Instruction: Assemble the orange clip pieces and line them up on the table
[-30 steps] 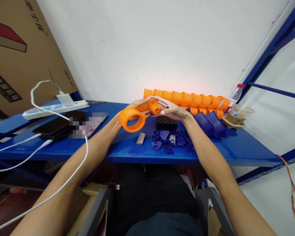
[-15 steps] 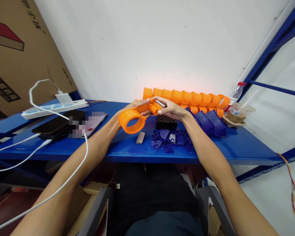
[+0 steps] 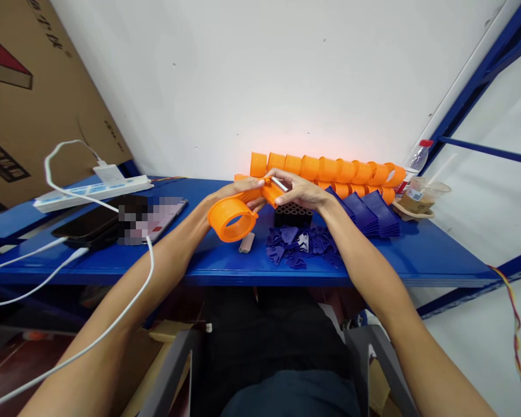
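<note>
Above the blue shelf (image 3: 226,266) I hold an orange plastic part (image 3: 237,213), a wide ring with a short arm. My left hand (image 3: 238,190) grips the arm from the left. My right hand (image 3: 301,191) pinches a small silvery metal pin (image 3: 279,184) against the arm's far end. Just below my hands sit a black block with round holes (image 3: 292,215), a pile of small dark blue plastic pieces (image 3: 299,243) and a small grey metal piece (image 3: 246,242).
A row of orange ring parts (image 3: 330,171) lines the wall. Stacked dark blue plates (image 3: 369,209), a drink cup (image 3: 419,198) and a bottle (image 3: 414,156) stand right. Left lie phones (image 3: 113,220), white cables (image 3: 125,289) and a power strip (image 3: 95,190).
The orange part has tipped so its ring faces more downward and sits slightly lower. Both hands keep their hold at the arm's end.
</note>
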{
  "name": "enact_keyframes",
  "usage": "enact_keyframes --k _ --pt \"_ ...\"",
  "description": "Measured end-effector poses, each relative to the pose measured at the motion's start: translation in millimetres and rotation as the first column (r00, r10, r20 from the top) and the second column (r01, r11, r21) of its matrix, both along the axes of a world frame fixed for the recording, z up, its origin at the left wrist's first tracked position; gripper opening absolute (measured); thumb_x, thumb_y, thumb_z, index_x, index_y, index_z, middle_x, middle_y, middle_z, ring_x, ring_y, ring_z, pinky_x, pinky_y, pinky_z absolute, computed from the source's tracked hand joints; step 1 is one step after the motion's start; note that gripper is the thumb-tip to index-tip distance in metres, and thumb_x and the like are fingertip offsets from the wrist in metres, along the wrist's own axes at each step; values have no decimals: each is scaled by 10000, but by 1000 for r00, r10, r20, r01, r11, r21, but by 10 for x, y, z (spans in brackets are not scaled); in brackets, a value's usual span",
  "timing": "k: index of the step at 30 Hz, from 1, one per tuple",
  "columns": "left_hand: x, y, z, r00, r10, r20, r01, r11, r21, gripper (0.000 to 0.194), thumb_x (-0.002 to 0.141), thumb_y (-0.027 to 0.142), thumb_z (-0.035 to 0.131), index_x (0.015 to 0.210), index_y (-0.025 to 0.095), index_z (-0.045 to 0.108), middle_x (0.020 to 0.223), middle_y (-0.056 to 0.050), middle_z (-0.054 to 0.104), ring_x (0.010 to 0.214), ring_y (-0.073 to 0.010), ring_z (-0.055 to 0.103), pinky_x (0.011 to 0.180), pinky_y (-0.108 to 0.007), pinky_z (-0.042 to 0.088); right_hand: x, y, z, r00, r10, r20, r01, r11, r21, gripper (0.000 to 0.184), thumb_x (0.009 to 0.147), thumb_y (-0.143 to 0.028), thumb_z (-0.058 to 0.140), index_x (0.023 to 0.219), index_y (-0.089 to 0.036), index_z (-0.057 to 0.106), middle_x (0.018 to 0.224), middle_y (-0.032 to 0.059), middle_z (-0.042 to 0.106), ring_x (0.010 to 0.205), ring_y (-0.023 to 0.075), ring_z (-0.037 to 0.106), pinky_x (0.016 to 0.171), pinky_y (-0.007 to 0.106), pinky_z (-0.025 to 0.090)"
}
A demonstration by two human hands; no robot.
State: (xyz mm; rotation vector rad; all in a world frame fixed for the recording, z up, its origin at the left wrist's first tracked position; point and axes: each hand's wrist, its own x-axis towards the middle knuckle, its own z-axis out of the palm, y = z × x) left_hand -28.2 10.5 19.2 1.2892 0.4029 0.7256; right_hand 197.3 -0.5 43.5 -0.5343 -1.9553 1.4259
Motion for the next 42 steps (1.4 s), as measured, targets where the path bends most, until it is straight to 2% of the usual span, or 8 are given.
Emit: enact_keyframes --k 4,10,14,18,26,33,38,42 --pt "0 50 6 995 -64 -74 72 991 112 379 993 551 736 933 177 756 459 -3 544 427 -177 603 475 -263 543 -23 -18 2 1000 -13 -26 12 1000 -14 526 597 -326 1009 1012 -241 698 980 -6 663 953 197 659 884 356 583" --pt "-37 170 -28 992 -78 -96 85 994 72 523 999 702 656 815 216 711 495 -36 563 433 -193 616 454 -287 526 -46 -28 -4 997 -42 -58 39 998 -53 485 633 -369 988 1019 -226 732 1061 41 704 1062 241 687 967 393 611" --pt "-29 163 1 993 -77 -90 79 997 14 598 1014 745 591 1048 171 754 782 -125 768 659 -257 780 607 -317 616 32 23 35 973 -150 -175 141 988 -61 475 626 -408 1004 954 -240 703 1042 27 677 1044 226 653 995 415 622" --pt "-20 151 18 999 -36 -10 36 999 7 667 1026 736 571 1263 132 726 956 -174 819 879 -319 839 752 -366 662 91 75 71 904 -271 -330 257 963 -86 524 633 -528 998 906 -258 642 1036 18 680 1071 230 639 1007 461 629" --pt "-146 200 40 998 22 57 -23 1000 21 385 975 440 753 1202 131 767 1065 -185 836 1006 -382 836 752 -462 712 49 135 41 757 -457 -466 456 881 -123 590 654 -729 929 938 -273 684 1139 28 737 1170 258 662 970 433 598" --pt "-215 205 92 983 168 78 -170 985 19 346 908 287 806 1186 83 782 1054 -213 839 948 -362 846 693 -407 719 72 138 67 737 -457 -499 457 880 -131 647 651 -781 911 1020 -288 713 1151 40 759 1156 254 691 945 411 608" --pt "-303 231 231 835 451 317 -474 880 -3 305 1025 411 704 1236 201 766 1306 -186 804 1179 -308 802 779 -312 696 120 126 106 691 -512 -510 529 839 -125 735 696 -874 805 1079 -253 714 1176 120 777 1177 285 703 985 436 581" --pt "-452 402 246 510 729 457 -756 633 -166 224 1052 416 675 1188 241 712 1240 -108 804 1161 -222 789 958 -328 662 153 152 93 620 -585 -523 606 780 -154 721 705 -881 781 1030 -247 670 1062 107 777 1078 273 723 877 395 577"
